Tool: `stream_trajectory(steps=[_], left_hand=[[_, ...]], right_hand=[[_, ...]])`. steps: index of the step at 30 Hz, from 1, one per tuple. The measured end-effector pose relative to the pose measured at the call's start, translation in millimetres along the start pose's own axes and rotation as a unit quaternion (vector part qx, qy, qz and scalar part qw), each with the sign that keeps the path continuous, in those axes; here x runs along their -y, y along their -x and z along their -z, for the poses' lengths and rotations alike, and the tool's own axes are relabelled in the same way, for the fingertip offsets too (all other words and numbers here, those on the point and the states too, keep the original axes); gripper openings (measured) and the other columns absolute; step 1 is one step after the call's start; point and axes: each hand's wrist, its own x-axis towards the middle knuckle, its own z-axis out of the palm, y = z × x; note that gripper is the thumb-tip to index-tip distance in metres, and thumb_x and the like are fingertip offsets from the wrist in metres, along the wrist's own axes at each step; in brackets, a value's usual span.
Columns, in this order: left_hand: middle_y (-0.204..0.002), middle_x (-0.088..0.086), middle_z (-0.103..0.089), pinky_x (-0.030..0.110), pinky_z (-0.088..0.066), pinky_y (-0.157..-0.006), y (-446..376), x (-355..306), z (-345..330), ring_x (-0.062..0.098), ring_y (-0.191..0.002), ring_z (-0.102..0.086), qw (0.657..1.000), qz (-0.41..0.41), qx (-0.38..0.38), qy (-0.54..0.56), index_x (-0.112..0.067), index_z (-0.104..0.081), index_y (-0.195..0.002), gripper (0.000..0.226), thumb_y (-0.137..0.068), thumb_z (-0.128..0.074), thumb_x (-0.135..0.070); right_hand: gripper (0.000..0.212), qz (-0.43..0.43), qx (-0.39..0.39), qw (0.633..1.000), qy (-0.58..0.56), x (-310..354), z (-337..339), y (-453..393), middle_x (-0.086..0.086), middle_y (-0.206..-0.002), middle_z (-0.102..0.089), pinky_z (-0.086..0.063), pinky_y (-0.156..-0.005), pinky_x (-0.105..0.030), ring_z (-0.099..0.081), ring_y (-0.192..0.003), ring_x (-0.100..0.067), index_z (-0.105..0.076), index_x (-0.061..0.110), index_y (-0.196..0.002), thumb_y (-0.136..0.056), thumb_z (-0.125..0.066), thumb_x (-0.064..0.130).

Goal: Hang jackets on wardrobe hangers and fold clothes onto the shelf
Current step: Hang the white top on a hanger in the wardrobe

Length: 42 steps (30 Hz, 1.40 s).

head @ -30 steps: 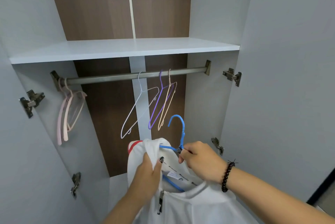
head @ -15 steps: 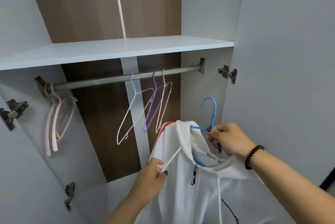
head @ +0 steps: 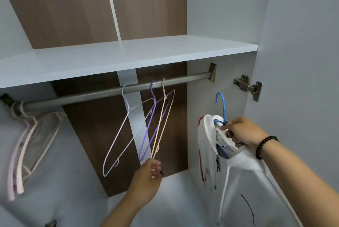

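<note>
Pink hangers point(head: 27, 146) on rail point(head: 102, 92) far left, my left hand point(head: 148, 177) fingers loosely curled, touching beige hanger point(head: 162, 125) tip, my right hand point(head: 242, 133) gripping blue hanger point(head: 222, 106) neck, white jacket point(head: 238, 162) draped beneath, below rail.

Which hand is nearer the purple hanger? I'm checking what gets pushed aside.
Left. The left hand is right below the purple hanger, at its low tip. The right hand is off beside it, gripping the blue hanger.
</note>
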Motion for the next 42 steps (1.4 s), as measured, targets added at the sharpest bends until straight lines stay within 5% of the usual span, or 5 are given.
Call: stream_trajectory(steps=[8, 20, 30, 37, 42], left_hand=[[-0.114, -0.006, -0.049, 0.042, -0.052, -0.097, -72.8, -27.2, 4.4, 0.016, -0.109, -0.054, 0.987, 0.03, -0.157, 0.011, -0.029, -0.052, -0.107, 0.036, -0.084, -0.07, -0.008], [-0.081, -0.001, -0.07, 0.048, -0.056, -0.086, -115.1, -14.9, -13.5, 0.022, -0.083, -0.07, 0.977, 0.09, -0.129, 0.145, -0.025, -0.061, -0.102, 0.018, -0.096, -0.052, -0.01], [-0.1, -0.005, -0.068, 0.021, -0.053, -0.071, -115.4, -37.3, -30.4, 0.003, -0.077, -0.069, 0.971, 0.127, -0.013, 0.2, -0.024, -0.058, -0.103, 0.01, -0.099, -0.049, -0.021], [-0.104, -0.005, -0.072, 0.017, -0.049, -0.07, -112.1, -51.5, -39.1, 0.003, -0.08, -0.069, 0.973, 0.119, 0.042, 0.192, -0.018, -0.058, -0.108, 0.015, -0.099, -0.047, -0.015], [-0.097, -0.01, -0.071, 0.017, -0.049, -0.072, -104.7, -54.8, -35.7, 0.001, -0.079, -0.069, 0.97, 0.132, 0.034, 0.203, -0.021, -0.059, -0.108, 0.018, -0.098, -0.048, -0.012]], right_hand=[[0.018, 0.027, 0.015, 1.0, -0.004, 46.8, -6.0, -108.2, -0.008, -0.057, -0.05, -0.03, -0.035, -0.019, -0.032, -0.035, -0.014, -0.063, 0.001, -0.076, -0.09, -0.052, -0.001], [0.021, 0.071, 0.019, 0.997, -0.001, 77.3, -50.3, -228.4, -0.007, -0.055, -0.057, -0.03, -0.036, -0.019, -0.038, -0.026, -0.004, -0.064, 0.0, -0.085, -0.095, -0.048, 0.008], [0.026, 0.046, 0.022, 0.998, -0.04, 31.1, -81.2, -255.3, -0.007, -0.055, -0.055, -0.034, -0.045, -0.023, -0.04, -0.028, -0.006, -0.068, 0.005, -0.077, -0.095, -0.051, 0.013], [0.045, 0.24, -0.19, 0.936, 0.174, 49.3, -101.6, -194.3, -0.016, -0.125, -0.045, -0.032, -0.097, -0.041, -0.04, -0.118, -0.033, -0.048, 0.009, -0.127, -0.086, -0.061, 0.018], [0.058, 0.202, -0.02, 0.974, 0.105, 48.3, -155.0, -162.7, -0.008, -0.133, -0.041, -0.036, -0.104, -0.042, -0.04, -0.124, -0.026, -0.041, 0.012, -0.134, -0.084, -0.067, 0.025]])
